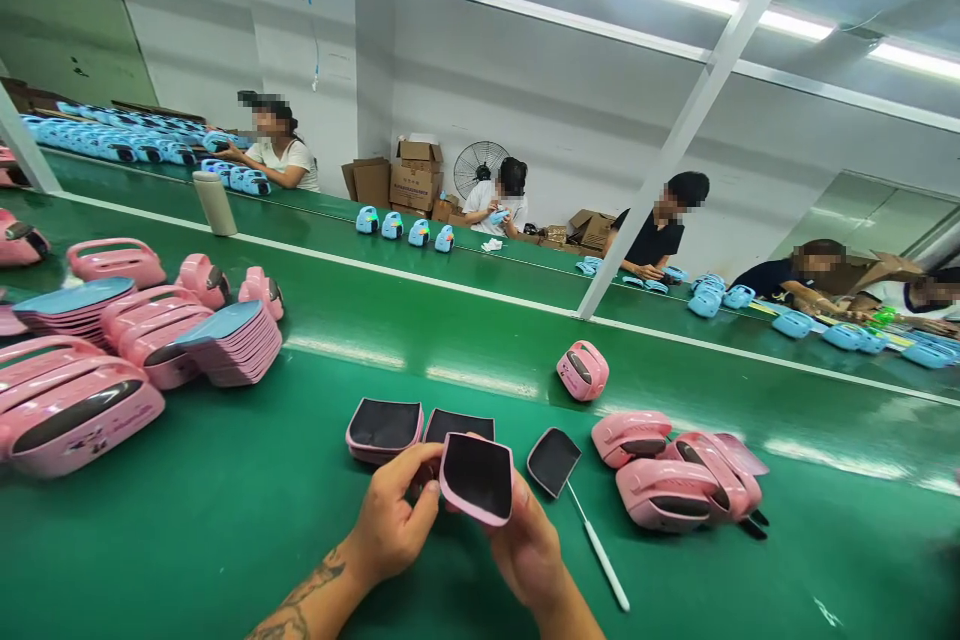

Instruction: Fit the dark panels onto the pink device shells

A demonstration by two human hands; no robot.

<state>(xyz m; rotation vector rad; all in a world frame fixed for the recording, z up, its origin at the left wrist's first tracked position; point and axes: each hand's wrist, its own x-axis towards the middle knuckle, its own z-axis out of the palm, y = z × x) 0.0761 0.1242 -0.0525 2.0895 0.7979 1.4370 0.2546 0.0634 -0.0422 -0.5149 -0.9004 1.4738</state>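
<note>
A pink-rimmed panel point(478, 477) is held by the right hand point(529, 548); the left hand point(396, 508) is curled, its grip unclear. Edge handling seems underway; steady support is probably needed next.

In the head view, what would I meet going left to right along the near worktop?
Front-left pink cases, tilted blue-topped stack, leftmost black-faced stack, held black-faced panel, loose black-faced panel, right-hand cluster of pink cases.
</note>
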